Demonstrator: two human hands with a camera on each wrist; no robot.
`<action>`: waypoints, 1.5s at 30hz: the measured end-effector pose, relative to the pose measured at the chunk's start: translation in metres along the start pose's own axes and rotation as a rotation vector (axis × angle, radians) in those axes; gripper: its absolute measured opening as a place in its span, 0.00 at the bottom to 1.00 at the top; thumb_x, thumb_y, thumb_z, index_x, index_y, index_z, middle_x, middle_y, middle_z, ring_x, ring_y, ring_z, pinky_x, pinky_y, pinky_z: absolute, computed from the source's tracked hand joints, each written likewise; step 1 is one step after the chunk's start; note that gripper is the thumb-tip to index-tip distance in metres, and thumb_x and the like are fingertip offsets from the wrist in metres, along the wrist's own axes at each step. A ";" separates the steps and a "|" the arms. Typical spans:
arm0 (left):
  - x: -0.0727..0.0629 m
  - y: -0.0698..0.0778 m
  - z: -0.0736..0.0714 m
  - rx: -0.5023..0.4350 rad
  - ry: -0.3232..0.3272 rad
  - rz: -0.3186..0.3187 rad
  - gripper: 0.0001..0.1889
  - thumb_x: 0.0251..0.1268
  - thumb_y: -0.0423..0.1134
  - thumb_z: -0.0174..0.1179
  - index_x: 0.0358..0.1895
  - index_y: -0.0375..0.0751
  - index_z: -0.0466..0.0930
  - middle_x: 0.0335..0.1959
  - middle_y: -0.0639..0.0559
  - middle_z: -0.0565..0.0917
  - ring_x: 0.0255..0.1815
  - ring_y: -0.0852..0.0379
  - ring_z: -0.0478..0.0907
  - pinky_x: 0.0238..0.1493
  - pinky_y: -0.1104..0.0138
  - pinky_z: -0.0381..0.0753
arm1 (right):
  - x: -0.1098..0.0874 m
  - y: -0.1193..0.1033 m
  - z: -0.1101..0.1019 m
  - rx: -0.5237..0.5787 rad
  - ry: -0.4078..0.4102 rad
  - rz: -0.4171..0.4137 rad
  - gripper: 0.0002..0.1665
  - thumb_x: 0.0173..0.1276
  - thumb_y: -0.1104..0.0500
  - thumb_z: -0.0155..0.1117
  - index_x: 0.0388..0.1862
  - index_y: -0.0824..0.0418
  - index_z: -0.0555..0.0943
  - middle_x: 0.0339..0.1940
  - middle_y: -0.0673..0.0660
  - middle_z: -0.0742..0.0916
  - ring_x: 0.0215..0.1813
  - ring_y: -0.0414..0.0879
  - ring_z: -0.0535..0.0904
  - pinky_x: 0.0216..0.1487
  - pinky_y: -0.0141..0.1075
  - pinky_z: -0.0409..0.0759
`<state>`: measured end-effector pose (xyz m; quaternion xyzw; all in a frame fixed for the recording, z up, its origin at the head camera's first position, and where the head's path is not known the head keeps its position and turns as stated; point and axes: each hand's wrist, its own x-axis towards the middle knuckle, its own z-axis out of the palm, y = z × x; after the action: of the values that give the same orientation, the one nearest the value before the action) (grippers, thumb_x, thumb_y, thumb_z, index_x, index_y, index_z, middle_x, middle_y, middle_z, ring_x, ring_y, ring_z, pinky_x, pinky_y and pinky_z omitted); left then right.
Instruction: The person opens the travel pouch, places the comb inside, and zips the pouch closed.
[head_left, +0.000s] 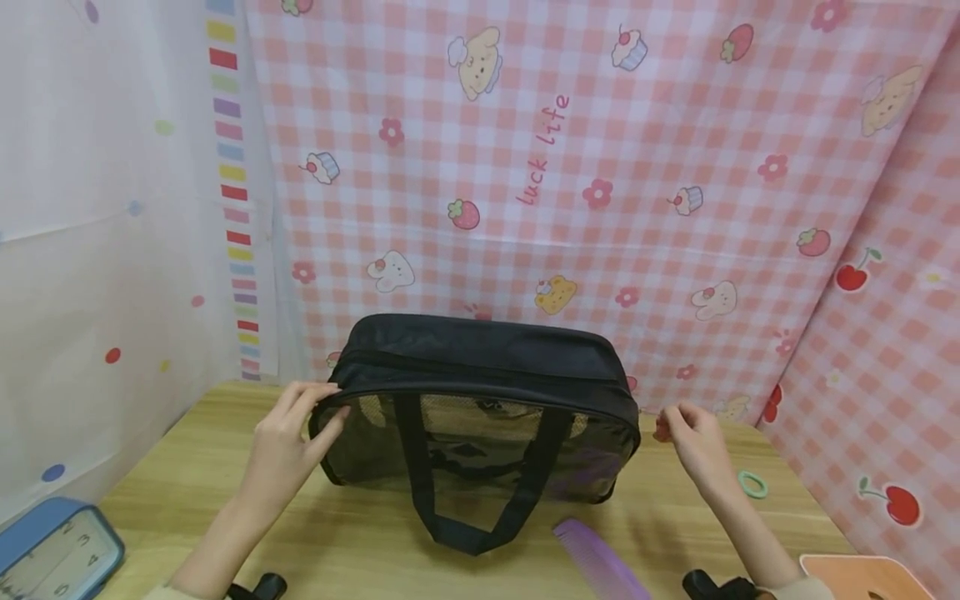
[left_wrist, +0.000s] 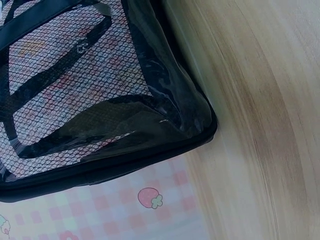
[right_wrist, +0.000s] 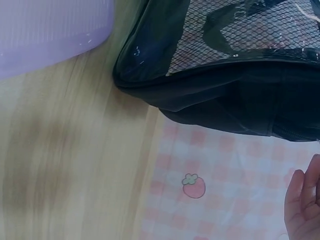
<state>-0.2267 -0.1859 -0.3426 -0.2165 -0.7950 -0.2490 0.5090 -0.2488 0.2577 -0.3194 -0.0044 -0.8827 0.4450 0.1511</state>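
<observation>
A black bag [head_left: 480, 350] with a see-through front, mesh and a strap handle [head_left: 474, 537] stands on the table in the head view. My left hand [head_left: 288, 433] pinches its upper left edge, thumb at the front and fingers on top. To the right of the bag, apart from it, my right hand [head_left: 693, 442] hovers with loosely bent fingers; I see nothing held. In the right wrist view, part of that hand [right_wrist: 304, 200] shows beside the bag [right_wrist: 225, 100]. The left wrist view shows the bag's clear panel [left_wrist: 155, 125], but not the left hand.
A purple comb [head_left: 600, 558] lies in front of the bag. A green ring [head_left: 752, 484] is to the right, near an orange object [head_left: 862, 575] at the table's edge. A blue clock [head_left: 63, 546] sits at the front left. Patterned cloths [head_left: 525, 167] hang behind and at both sides.
</observation>
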 end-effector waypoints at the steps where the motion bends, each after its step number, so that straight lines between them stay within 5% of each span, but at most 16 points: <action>1: 0.000 0.000 0.000 0.001 -0.001 0.000 0.20 0.36 0.23 0.71 0.39 0.34 0.80 0.35 0.45 0.78 0.33 0.53 0.79 0.28 0.69 0.76 | 0.000 -0.001 0.000 0.001 0.006 -0.001 0.18 0.69 0.59 0.40 0.30 0.67 0.76 0.26 0.53 0.81 0.28 0.33 0.76 0.37 0.28 0.77; 16: -0.004 0.001 -0.002 0.004 0.006 0.002 0.21 0.34 0.23 0.71 0.39 0.34 0.80 0.35 0.46 0.78 0.33 0.53 0.79 0.28 0.72 0.75 | -0.002 -0.007 0.004 0.032 0.037 -0.050 0.18 0.71 0.58 0.41 0.31 0.68 0.75 0.25 0.53 0.82 0.28 0.33 0.76 0.35 0.26 0.76; 26: -0.003 0.001 -0.001 0.001 0.007 0.017 0.21 0.34 0.22 0.71 0.40 0.34 0.79 0.35 0.45 0.78 0.32 0.53 0.78 0.26 0.72 0.74 | -0.002 -0.013 0.005 0.074 0.049 -0.098 0.17 0.71 0.58 0.43 0.32 0.69 0.75 0.21 0.42 0.79 0.27 0.33 0.76 0.35 0.26 0.76; 35: -0.002 0.000 0.000 0.003 0.014 0.029 0.22 0.33 0.22 0.71 0.39 0.33 0.79 0.35 0.44 0.78 0.33 0.52 0.79 0.28 0.71 0.75 | 0.000 -0.019 0.005 0.071 0.063 -0.160 0.16 0.71 0.60 0.44 0.28 0.67 0.75 0.21 0.51 0.80 0.28 0.36 0.77 0.34 0.26 0.75; 45: -0.003 0.000 0.002 0.002 0.017 0.016 0.21 0.34 0.22 0.71 0.39 0.33 0.79 0.35 0.45 0.78 0.33 0.52 0.78 0.28 0.73 0.74 | 0.002 -0.027 0.005 0.081 0.056 -0.200 0.16 0.71 0.60 0.45 0.27 0.68 0.74 0.21 0.49 0.80 0.27 0.34 0.77 0.32 0.26 0.76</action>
<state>-0.2269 -0.1851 -0.3459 -0.2203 -0.7890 -0.2461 0.5181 -0.2487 0.2377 -0.3003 0.0773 -0.8554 0.4628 0.2194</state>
